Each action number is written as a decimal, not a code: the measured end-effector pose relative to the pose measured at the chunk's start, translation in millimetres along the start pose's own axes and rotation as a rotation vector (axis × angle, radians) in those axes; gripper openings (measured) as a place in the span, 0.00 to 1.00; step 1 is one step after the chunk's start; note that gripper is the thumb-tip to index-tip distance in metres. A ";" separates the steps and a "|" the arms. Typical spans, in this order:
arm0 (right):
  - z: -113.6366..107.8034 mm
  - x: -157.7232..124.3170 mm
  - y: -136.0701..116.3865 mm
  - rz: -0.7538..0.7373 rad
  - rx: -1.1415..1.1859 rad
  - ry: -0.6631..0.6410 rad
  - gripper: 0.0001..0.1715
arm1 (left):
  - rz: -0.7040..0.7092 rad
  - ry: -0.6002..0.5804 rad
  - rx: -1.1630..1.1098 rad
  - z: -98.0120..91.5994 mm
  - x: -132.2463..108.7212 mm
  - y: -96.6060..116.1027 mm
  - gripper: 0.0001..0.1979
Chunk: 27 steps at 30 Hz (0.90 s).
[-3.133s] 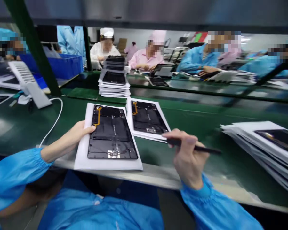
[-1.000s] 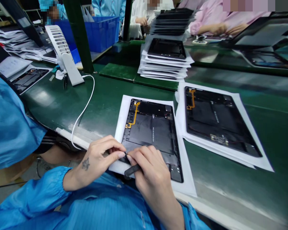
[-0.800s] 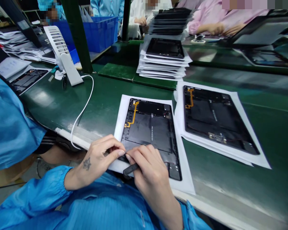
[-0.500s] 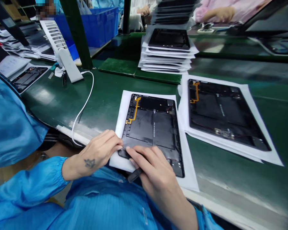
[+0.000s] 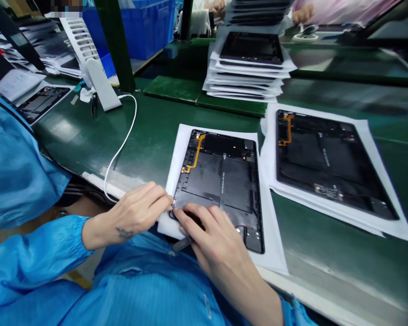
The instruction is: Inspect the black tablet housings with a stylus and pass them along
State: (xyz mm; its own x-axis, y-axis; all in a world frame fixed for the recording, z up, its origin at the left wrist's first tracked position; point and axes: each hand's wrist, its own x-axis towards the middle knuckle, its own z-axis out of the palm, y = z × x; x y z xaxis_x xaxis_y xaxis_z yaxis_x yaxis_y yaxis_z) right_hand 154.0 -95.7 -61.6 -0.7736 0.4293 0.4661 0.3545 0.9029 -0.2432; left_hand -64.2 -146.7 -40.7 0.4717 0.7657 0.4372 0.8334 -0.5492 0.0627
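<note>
An opened tablet housing with black innards and an orange flex cable lies on a white sheet before me. At its near left corner, my left hand is closed in a pinch; a small pale bit shows by the fingertips, too small to name. My right hand rests over the near edge of the housing, index fingertip close to the left fingers. Curled in that hand is a black tool, its flat end poking out below the palm; its tip is hidden.
Right of the work lies another opened tablet housing on white sheets. Behind stands a stack of housings with paper between. To the left are a white slatted stand with a white cable, a blue bin, and a person's blue sleeve.
The view has shifted slightly, so the bench items appear further right. Both hands stay at the housing's near left corner; the right fingers have shifted slightly leftward along it.
</note>
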 end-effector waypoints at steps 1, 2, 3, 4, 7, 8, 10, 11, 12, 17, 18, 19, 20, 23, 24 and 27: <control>0.1 -0.2 0.3 0.001 -0.004 -0.009 0.17 | -0.033 0.027 -0.027 0.3 -3.1 -0.9 0.05; 0.1 -0.5 0.8 0.002 -0.008 -0.017 0.17 | -0.064 0.059 -0.057 1.0 -6.8 -1.5 0.05; -0.2 -0.9 1.4 0.001 -0.010 -0.020 0.17 | -0.085 0.085 -0.083 2.2 -10.7 -1.6 0.06; -0.5 -1.2 2.0 -0.004 -0.013 -0.023 0.17 | -0.098 0.104 -0.099 3.8 -14.7 -1.3 0.08; -1.0 -1.6 3.4 -0.019 -0.028 -0.042 0.19 | -0.060 0.109 -0.088 8.8 -23.5 1.5 0.13; -0.8 -1.4 3.4 -0.022 -0.034 -0.053 0.19 | -0.036 0.101 -0.069 9.9 -24.6 2.5 0.13; -0.1 -1.1 2.7 -0.019 -0.039 -0.062 0.19 | 0.006 0.099 -0.028 10.5 -23.9 4.3 0.14; -0.2 -1.2 2.1 -0.012 -0.035 -0.061 0.19 | 0.021 0.103 -0.011 10.1 -22.6 4.9 0.14; -0.9 -1.5 1.8 -0.002 -0.020 -0.054 0.19 | 0.033 0.106 0.002 9.4 -21.0 5.4 0.14; -22.0 -5.3 9.1 0.116 0.252 0.065 0.21 | 0.113 0.073 0.116 5.8 -17.2 8.9 0.11; -28.5 -4.9 12.0 0.148 0.276 0.065 0.27 | 0.126 0.058 0.148 5.4 -17.6 9.5 0.11; -34.6 -3.8 14.6 0.172 0.274 0.045 0.34 | 0.134 0.045 0.168 5.2 -18.1 9.6 0.10; -39.6 -2.1 16.6 0.183 0.257 0.009 0.41 | 0.139 0.033 0.170 5.1 -18.6 9.3 0.10; -44.9 3.4 16.5 0.148 0.227 -0.084 0.46 | 0.094 0.016 0.024 6.0 -18.0 4.0 0.12; -43.8 4.4 14.9 0.137 0.227 -0.085 0.42 | 0.051 0.018 -0.054 6.6 -16.7 1.1 0.13; -38.7 5.3 9.2 0.107 0.184 0.002 0.25 | -0.099 0.017 -0.237 8.3 -9.3 -8.6 0.15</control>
State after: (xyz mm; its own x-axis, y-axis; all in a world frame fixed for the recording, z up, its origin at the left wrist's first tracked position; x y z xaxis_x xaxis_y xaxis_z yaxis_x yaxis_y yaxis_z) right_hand 173.5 -84.3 -28.4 -0.7354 0.5227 0.4312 0.3326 0.8328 -0.4424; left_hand -73.4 -146.3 -52.8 0.3844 0.8152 0.4331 0.7838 -0.5361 0.3134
